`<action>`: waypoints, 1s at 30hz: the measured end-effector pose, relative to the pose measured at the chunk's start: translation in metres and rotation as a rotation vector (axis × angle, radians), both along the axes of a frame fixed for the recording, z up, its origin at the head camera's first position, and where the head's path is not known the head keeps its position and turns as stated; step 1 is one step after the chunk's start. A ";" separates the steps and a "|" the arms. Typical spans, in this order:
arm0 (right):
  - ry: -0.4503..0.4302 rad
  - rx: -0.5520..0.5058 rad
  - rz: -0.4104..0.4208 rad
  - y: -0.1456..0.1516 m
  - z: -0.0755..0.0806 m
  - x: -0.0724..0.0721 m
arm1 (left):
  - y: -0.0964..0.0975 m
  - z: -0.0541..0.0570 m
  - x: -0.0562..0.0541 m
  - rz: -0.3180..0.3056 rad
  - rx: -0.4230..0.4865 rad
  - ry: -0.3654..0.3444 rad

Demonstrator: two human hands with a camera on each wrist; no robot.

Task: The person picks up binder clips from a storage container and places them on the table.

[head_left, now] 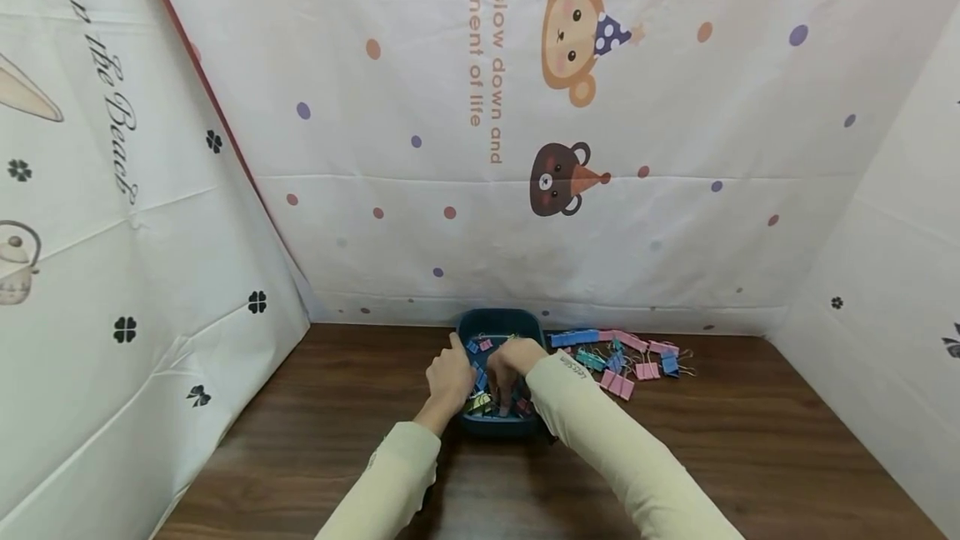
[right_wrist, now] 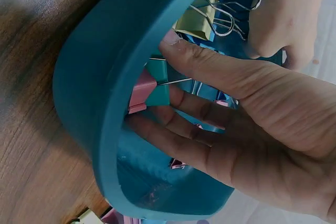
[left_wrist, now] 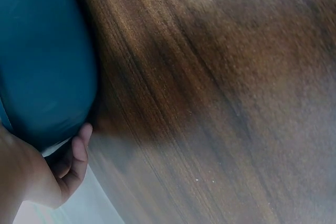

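Note:
A dark teal plastic bin (head_left: 501, 427) stands on the table, holding several binder clips. My left hand (head_left: 450, 375) grips its left side, thumb up at the rim and fingers curled against the outside wall in the left wrist view. Inside the bin's near end, my right hand (right_wrist: 247, 140) reaches down, fingers fairly straight and thumb spread from them. A pink binder clip (right_wrist: 142, 92) and a teal binder clip (right_wrist: 159, 88) lie between its thumb and fingertips. By the thumb sits a yellow binder clip (right_wrist: 202, 19) with wire handles raised.
Right of the bin, several loose clips are spread over the wooden table (head_left: 300, 440), among them a row of blue clips (head_left: 576, 338) and a large pink clip (head_left: 617, 384). A printed white sheet (head_left: 420, 240) hangs behind the table's back edge, with more sheeting on both sides.

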State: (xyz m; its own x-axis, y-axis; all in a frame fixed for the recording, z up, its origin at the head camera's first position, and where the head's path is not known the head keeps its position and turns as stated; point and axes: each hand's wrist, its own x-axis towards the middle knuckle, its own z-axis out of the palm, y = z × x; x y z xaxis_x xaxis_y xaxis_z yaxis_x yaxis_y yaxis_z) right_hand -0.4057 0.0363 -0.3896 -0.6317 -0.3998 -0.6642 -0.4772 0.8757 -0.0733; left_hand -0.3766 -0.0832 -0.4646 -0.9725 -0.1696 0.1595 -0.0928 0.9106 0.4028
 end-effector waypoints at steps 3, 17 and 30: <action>-0.039 0.025 0.006 0.001 0.000 -0.004 | 0.002 0.000 0.001 -0.002 -0.004 -0.002; 0.128 0.013 -0.012 0.006 0.005 0.003 | 0.000 0.004 0.002 -0.002 -0.011 0.002; 0.227 0.004 -0.029 0.007 0.001 0.000 | 0.001 0.002 0.003 -0.006 0.026 0.021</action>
State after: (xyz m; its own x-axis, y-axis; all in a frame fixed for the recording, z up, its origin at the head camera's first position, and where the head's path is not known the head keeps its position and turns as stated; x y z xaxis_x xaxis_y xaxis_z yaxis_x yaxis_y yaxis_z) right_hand -0.4059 0.0434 -0.3883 -0.7764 -0.3769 -0.5051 -0.4558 0.8893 0.0369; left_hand -0.3734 -0.0818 -0.4622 -0.9701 -0.1680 0.1753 -0.0785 0.9001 0.4285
